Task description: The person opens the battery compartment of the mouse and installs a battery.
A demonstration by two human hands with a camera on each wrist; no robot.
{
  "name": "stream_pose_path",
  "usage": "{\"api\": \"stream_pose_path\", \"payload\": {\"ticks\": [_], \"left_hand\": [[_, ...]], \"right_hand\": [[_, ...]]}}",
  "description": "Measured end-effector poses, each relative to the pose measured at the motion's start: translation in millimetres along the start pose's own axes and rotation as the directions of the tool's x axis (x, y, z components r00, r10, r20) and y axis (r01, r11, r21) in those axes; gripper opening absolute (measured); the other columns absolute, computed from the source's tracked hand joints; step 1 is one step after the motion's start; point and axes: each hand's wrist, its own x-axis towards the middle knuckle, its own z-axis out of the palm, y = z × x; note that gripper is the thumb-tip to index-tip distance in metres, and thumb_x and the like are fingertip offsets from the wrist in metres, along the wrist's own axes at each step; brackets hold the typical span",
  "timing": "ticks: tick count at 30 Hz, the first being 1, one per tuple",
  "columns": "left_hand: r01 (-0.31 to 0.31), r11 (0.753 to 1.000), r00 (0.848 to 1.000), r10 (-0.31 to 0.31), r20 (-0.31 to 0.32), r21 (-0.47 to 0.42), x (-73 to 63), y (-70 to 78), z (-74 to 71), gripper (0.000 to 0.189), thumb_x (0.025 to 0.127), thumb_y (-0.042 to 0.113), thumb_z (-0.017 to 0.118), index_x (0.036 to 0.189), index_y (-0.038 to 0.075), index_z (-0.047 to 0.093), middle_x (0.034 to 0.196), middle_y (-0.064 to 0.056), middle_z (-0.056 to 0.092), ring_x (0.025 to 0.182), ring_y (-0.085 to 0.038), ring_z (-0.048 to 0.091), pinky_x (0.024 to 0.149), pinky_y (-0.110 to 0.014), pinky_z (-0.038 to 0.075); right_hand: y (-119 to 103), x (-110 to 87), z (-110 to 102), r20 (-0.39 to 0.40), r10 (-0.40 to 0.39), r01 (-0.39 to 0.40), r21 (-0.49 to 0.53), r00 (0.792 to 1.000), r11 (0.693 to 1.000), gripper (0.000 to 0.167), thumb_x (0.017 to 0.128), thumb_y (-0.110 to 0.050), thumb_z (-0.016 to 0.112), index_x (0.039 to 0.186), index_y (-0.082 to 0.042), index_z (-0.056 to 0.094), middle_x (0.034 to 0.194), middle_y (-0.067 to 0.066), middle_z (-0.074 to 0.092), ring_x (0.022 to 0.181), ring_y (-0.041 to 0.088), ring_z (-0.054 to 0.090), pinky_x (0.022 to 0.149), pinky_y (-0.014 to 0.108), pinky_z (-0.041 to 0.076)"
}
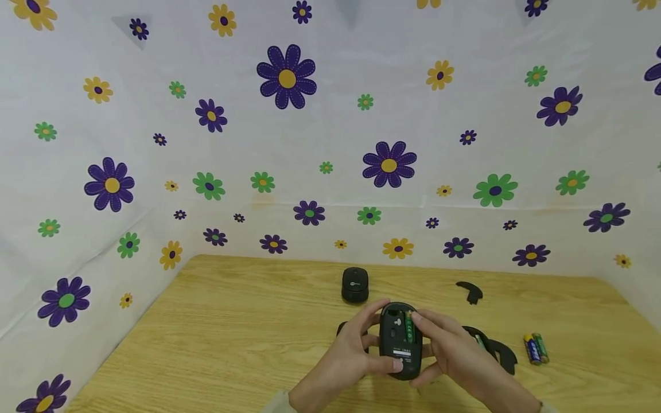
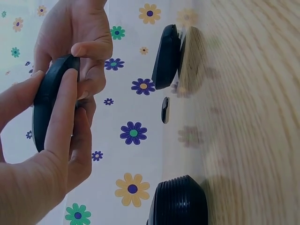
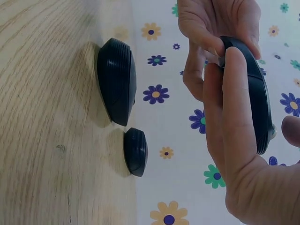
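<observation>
A black computer mouse is held underside up above the table, its battery slot uncovered. In that slot lies a green battery. My left hand grips the mouse from the left, thumb across the lower end of its underside and fingers around its far edge. My right hand holds the opposite side, with the thumb at the upper end of the battery. The right wrist view shows the mouse edge-on, long fingers lying along its shell.
Another black mouse stands at the back. A further one is mostly hidden behind my left hand. Beyond my right hand lie a partly hidden black mouse and a curved black cover. A second cover lies farther back, and two batteries lie at right.
</observation>
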Motion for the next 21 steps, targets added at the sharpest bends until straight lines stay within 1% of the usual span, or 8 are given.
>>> {"api": "stream_pose_path", "payload": {"ticks": [5, 10, 15, 21], "left_hand": [[0.018, 1.000, 1.000, -0.018, 0.012, -0.008, -1.5, -0.3, -0.2, 0.087, 0.079, -0.018, 0.072, 0.152, 0.020, 0.044, 0.132, -0.011, 0.053, 0.102, -0.025, 0.065, 0.076, -0.039, 0.063], [0.029, 1.000, 0.999, -0.029, 0.032, -0.005, -2.4, -0.1, -0.2, 0.086, 0.080, -0.016, 0.072, 0.153, 0.020, 0.043, 0.128, -0.012, 0.053, 0.102, -0.025, 0.065, 0.078, -0.039, 0.063], [0.017, 1.000, 0.999, -0.018, 0.043, 0.023, -3.0, -1.1, 1.4, 0.085, 0.081, -0.014, 0.073, 0.153, 0.020, 0.043, 0.127, -0.011, 0.053, 0.101, -0.024, 0.065, 0.079, -0.036, 0.062], [0.006, 0.999, 0.999, -0.008, 0.052, 0.039, -1.5, -2.3, 3.1, 0.085, 0.080, -0.014, 0.073, 0.153, 0.017, 0.042, 0.126, -0.011, 0.054, 0.102, -0.024, 0.066, 0.079, -0.035, 0.061]], "right_hand": [[1.1, 1.0, 2.5, -0.017, -0.001, 0.001, 0.007, 1.000, 1.000, 0.067, 0.111, -0.039, 0.038, 0.152, 0.013, 0.025, 0.122, 0.014, 0.058, 0.096, 0.036, 0.070, 0.066, 0.045, 0.064], [1.5, 1.2, 3.7, -0.031, 0.006, -0.005, 0.015, 1.000, 1.000, 0.066, 0.111, -0.039, 0.040, 0.150, 0.012, 0.029, 0.122, 0.014, 0.058, 0.095, 0.037, 0.070, 0.063, 0.043, 0.064], [3.2, 0.1, 2.4, -0.040, 0.012, -0.011, 0.023, 0.999, 1.000, 0.063, 0.111, -0.040, 0.040, 0.148, 0.011, 0.032, 0.119, 0.015, 0.058, 0.094, 0.037, 0.070, 0.062, 0.042, 0.064], [4.8, -1.0, 0.5, -0.047, 0.008, -0.007, 0.031, 0.999, 1.000, 0.060, 0.110, -0.039, 0.041, 0.145, 0.009, 0.037, 0.116, 0.014, 0.059, 0.093, 0.036, 0.070, 0.061, 0.041, 0.064]]}}
